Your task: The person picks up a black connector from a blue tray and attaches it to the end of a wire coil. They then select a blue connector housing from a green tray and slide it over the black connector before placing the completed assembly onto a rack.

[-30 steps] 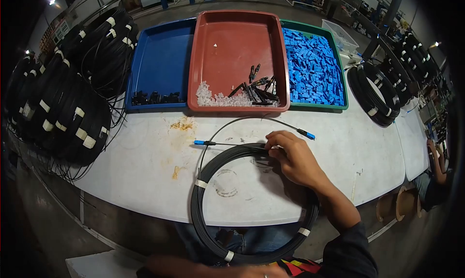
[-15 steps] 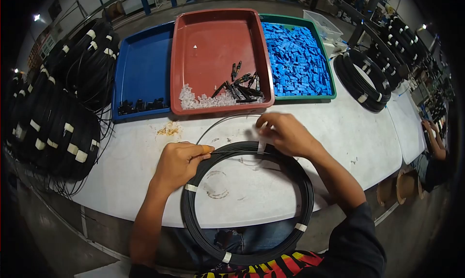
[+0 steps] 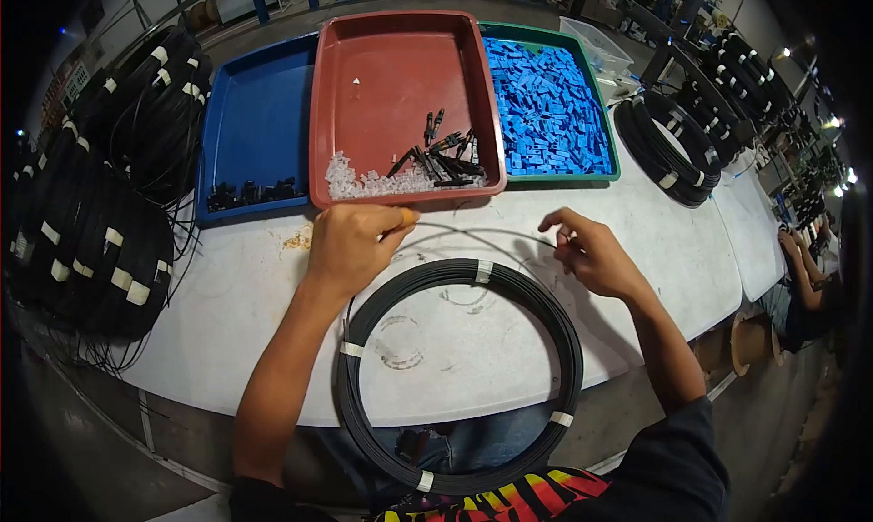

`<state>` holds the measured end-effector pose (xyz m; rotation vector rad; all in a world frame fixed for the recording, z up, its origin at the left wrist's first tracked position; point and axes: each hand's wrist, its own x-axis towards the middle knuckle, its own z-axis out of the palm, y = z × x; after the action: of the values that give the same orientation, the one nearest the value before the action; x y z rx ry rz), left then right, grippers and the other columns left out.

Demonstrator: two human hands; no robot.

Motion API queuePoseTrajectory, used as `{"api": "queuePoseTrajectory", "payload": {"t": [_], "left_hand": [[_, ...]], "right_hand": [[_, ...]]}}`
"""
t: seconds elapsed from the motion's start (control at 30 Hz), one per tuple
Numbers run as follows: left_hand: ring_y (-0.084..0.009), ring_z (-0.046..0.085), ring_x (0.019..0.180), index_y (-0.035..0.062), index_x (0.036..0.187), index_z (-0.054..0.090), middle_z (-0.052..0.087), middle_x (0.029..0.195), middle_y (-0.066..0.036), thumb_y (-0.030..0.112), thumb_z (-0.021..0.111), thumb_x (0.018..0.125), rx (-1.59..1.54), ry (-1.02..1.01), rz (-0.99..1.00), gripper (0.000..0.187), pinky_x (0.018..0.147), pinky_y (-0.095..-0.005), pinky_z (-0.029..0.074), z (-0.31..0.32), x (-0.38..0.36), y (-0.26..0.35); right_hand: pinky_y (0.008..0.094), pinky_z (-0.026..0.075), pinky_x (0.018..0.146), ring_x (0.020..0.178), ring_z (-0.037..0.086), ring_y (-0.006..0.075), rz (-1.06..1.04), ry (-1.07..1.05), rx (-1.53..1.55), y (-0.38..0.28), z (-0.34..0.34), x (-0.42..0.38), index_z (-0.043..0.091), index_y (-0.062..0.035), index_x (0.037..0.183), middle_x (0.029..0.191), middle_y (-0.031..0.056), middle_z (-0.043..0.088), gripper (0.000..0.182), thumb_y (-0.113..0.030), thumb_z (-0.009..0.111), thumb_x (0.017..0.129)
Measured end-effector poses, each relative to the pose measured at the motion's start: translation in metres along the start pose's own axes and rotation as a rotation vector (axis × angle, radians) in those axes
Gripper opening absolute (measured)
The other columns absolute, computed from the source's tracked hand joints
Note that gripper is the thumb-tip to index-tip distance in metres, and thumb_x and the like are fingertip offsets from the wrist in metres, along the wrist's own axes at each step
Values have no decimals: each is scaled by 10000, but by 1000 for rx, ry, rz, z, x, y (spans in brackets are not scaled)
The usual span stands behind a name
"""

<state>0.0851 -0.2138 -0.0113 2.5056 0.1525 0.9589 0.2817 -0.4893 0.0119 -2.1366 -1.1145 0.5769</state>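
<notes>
At eleven o'clock of the cable coil (image 3: 427, 275), the left hand (image 3: 357, 245) pinches a black cable (image 3: 462, 231); at one, well apart, the right hand (image 3: 593, 256) curls, its grip unclear.

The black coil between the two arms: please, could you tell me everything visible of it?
The coil is a round ring of many thin, plastic-looking black turns, bundled, with four pale bands visible. Its far part lies on the table; its near part extends past the edge, close to the shirt, though contact there is unclear. Neither the left hand nor the right hand is on it; loose cable arcs beyond its far side.
</notes>
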Motion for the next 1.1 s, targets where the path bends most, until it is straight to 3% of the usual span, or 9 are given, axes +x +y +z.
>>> {"api": "queuePoseTrajectory", "payload": {"t": [0.2,0.43,0.57,0.67,0.8,0.93,1.0,1.03,1.1], "left_hand": [[-233,767,785,7,942,799,786,871,-128,43,792,827,-121,-151,-80,121,719,-318,590,-28,-39,2],[-283,759,985,-18,1092,771,752,1143,-209,7,722,886,-256,-173,-366,213,868,-333,583,-52,-83,27],[-318,704,1141,-29,1275,688,699,1271,-236,37,669,929,-255,-98,-431,353,1001,-371,521,-45,-109,41],[-323,591,1256,-43,1504,463,561,1446,-239,78,718,860,-393,-152,-541,703,1087,-388,440,-48,-121,56],[-357,462,1378,-81,1521,389,479,1493,-254,179,758,819,-483,-61,-599,835,1182,-428,312,-40,-139,67],[-302,449,1414,-95,1541,355,467,1516,-230,-13,579,854,-478,14,-695,727,1207,-400,283,-33,-141,80],[-373,527,1341,-95,1477,460,538,1466,-260,125,587,997,-479,45,-717,543,1111,-427,412,-32,-139,84],[-320,455,1405,-64,1555,363,477,1531,-243,-19,563,951,-522,-17,-743,638,1164,-391,343,-36,-136,84],[-319,465,1397,-66,1552,370,478,1529,-249,-25,560,941,-530,-34,-788,640,1155,-387,354,-42,-127,95]], "right_hand": [[276,522,652,782,628,122,228,-217,328,6,-2,-57,622,7,1277,1118,87,671,323,66,602,960],[317,512,928,1013,625,163,-44,94,425,14,43,-97,584,4,1378,1204,112,680,549,-196,779,906],[378,374,1161,1390,515,302,-119,252,361,9,69,-124,518,14,1462,1457,211,567,651,-116,768,875],[397,329,1203,1467,434,361,-96,368,236,-6,85,-137,481,13,1492,1542,257,477,781,-100,820,799],[408,321,1209,1482,408,370,-12,520,255,-30,103,-146,456,6,1512,1586,253,418,841,-132,847,780],[373,341,1199,1446,470,305,120,658,632,-18,124,-146,549,-2,1452,1524,218,519,632,27,719,844],[359,345,1196,1451,466,282,131,677,645,-24,124,-144,559,-12,1450,1534,200,516,584,70,658,880],[362,329,1204,1462,445,277,144,653,635,-25,120,-145,546,19,1450,1539,207,505,572,80,651,891],[365,312,1213,1474,425,273,163,639,627,-28,114,-144,534,50,1450,1544,215,494,560,89,644,902]]}}
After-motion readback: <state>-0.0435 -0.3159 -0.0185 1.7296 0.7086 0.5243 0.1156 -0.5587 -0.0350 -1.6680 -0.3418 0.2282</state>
